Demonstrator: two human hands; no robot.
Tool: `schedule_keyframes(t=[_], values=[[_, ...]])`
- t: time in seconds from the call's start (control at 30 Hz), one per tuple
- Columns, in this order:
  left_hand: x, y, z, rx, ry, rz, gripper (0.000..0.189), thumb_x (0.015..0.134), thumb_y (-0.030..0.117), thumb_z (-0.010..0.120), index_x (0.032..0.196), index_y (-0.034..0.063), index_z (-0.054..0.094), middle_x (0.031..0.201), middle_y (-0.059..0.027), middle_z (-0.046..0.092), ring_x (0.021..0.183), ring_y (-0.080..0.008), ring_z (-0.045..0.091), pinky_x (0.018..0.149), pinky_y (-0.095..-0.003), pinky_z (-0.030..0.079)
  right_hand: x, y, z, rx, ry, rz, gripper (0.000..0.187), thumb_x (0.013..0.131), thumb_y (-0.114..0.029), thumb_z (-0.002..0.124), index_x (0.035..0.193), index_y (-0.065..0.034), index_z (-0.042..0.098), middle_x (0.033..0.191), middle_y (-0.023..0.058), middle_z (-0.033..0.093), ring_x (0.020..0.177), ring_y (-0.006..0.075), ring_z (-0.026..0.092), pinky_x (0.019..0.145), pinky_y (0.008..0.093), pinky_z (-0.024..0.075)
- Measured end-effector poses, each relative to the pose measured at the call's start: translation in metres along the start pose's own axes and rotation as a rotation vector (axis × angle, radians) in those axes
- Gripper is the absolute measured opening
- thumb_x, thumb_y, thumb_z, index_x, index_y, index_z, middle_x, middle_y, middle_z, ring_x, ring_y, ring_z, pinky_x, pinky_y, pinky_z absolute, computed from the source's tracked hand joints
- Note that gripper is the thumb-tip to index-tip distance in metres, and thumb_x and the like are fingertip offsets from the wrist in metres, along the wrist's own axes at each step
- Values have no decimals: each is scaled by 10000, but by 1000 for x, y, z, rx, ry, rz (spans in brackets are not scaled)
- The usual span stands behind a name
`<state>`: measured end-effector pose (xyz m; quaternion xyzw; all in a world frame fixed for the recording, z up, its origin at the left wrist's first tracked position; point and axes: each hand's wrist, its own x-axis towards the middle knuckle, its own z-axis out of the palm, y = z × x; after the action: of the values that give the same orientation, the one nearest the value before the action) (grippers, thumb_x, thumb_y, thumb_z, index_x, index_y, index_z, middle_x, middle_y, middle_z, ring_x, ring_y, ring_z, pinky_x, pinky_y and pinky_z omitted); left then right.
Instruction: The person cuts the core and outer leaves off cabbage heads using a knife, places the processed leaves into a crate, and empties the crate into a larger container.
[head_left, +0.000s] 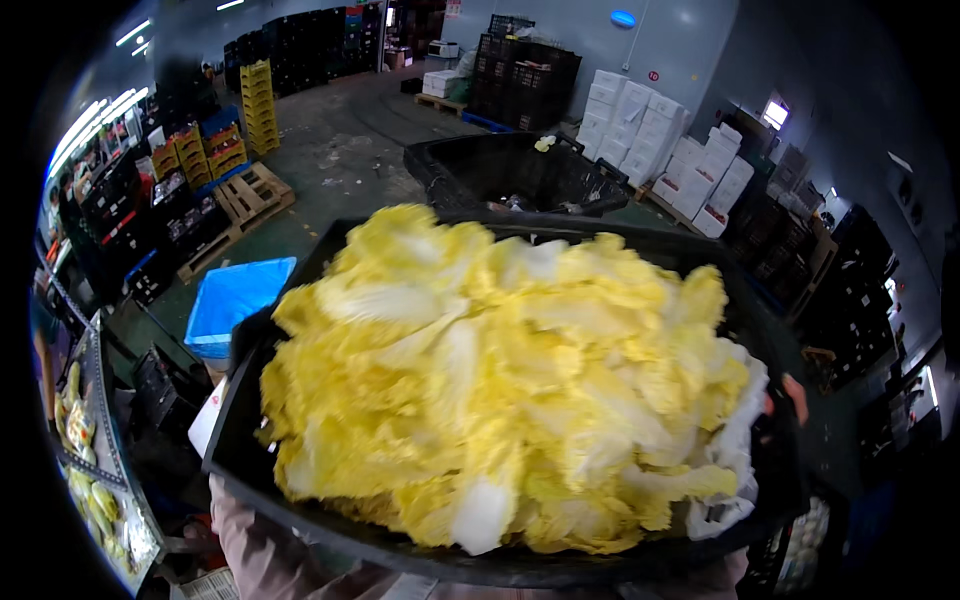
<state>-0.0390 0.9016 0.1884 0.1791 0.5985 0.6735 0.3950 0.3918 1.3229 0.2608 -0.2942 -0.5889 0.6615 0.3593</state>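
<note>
A black plastic crate (450, 566), heaped with loose yellow and white napa cabbage leaves (495, 375), fills the middle of the view, close against the body. My right hand (793, 400) grips the crate at its right side; only some fingers show. The left hand is out of view; a pink sleeve (255, 540) reaches under the crate's lower left edge. A white plastic bag (739, 450) lies beside the leaves inside the crate's right end.
A large black bin (442, 169) with some scraps stands just beyond the crate. A blue-lined tub (240, 300) is at left, near a wooden pallet (255, 191). White foam boxes (637, 127) are stacked behind. A metal table (112, 420) with vegetables runs along the left.
</note>
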Motion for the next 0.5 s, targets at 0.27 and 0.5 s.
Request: schedule_keyframes(t=[0.27, 0.5], values=[[238, 22, 120, 41, -358, 76, 386, 866, 410, 431, 974, 72, 584, 863, -56, 604, 729, -161, 547, 661, -299, 439, 83, -15, -50, -100, 220, -86, 360, 840, -313, 421, 864, 34, 516, 646, 30, 477, 595, 118, 441, 599, 221, 337], [428, 16, 221, 52, -491, 119, 381, 869, 393, 434, 987, 63, 582, 904, -60, 603, 788, -164, 548, 716, -311, 436, 186, -27, -90, -180, 262, -119, 367, 842, -323, 424, 899, 30, 505, 698, 36, 475, 637, 128, 443, 628, 229, 339]])
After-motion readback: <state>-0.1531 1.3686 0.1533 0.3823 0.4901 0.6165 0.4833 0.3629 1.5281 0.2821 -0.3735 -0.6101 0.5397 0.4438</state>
